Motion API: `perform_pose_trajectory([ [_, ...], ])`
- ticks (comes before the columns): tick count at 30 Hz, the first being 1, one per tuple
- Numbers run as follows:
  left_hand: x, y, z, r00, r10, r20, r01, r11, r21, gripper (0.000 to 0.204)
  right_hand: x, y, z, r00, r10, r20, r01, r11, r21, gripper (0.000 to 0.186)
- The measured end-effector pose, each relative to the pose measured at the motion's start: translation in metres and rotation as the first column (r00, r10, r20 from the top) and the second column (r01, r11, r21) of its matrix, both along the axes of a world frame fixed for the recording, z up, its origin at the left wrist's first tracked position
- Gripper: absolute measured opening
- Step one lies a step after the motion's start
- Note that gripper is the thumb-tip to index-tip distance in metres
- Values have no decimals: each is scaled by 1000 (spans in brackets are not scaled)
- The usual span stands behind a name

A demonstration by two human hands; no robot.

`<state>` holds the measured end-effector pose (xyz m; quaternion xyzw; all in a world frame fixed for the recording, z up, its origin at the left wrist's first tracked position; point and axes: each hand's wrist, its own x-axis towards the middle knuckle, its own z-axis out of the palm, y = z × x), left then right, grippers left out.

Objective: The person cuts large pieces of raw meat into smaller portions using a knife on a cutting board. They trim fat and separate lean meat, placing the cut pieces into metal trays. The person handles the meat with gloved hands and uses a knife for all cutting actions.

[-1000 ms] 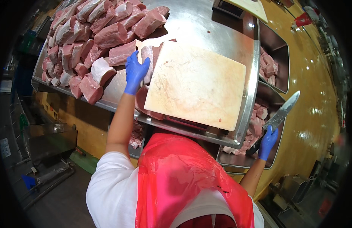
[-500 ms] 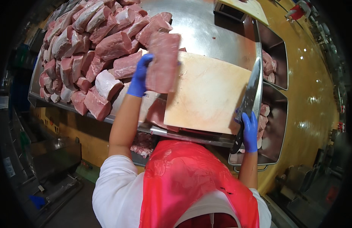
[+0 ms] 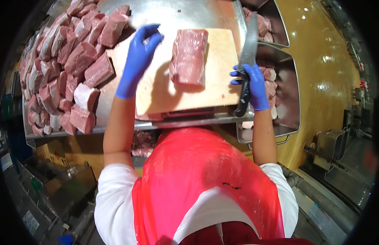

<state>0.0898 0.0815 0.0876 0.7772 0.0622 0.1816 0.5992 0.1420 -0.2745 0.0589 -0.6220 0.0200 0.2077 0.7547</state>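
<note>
A thick piece of raw pink meat [image 3: 188, 58] lies lengthwise on the pale cutting board [image 3: 222, 53] in front of me. My left hand [image 3: 143, 49], in a blue glove, hovers to the left of the meat; its fingers are curved and apart, with nothing in them. At the board's right edge my right hand [image 3: 253, 85], gloved in blue too, holds a large knife [image 3: 249, 43]. The knife's black handle crosses the palm, and its wide blade points away from me. Some of the right fingers are stretched out past the handle.
A big heap of raw meat pieces [image 3: 62, 61] covers the left of the steel table [image 3: 156, 12]. Two steel bins [image 3: 293, 94] with meat in them stand beyond the table's right edge. Below the front edge sits more meat trimming [image 3: 143, 141].
The left hand has put the meat down on the board and let go, drawing off to its left. The right hand still holds the knife. The whole view has shifted.
</note>
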Motion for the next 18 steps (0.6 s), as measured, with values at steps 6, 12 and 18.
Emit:
perform_pose_trajectory([
  [6, -4, -85, 33, 997, 54, 49, -71, 848, 525, 57, -43, -98, -21, 987, -150, -55, 139, 977, -162, 23],
  [12, -4, -97, 50, 978, 110, 177, -199, 747, 634, 63, -40, -128, -27, 989, -147, 6, 147, 977, -157, 24],
  [18, -8, -131, 46, 967, 252, 27, -163, 537, 828, 80, -30, -110, -20, 994, -77, 78, 86, 988, -124, 19],
])
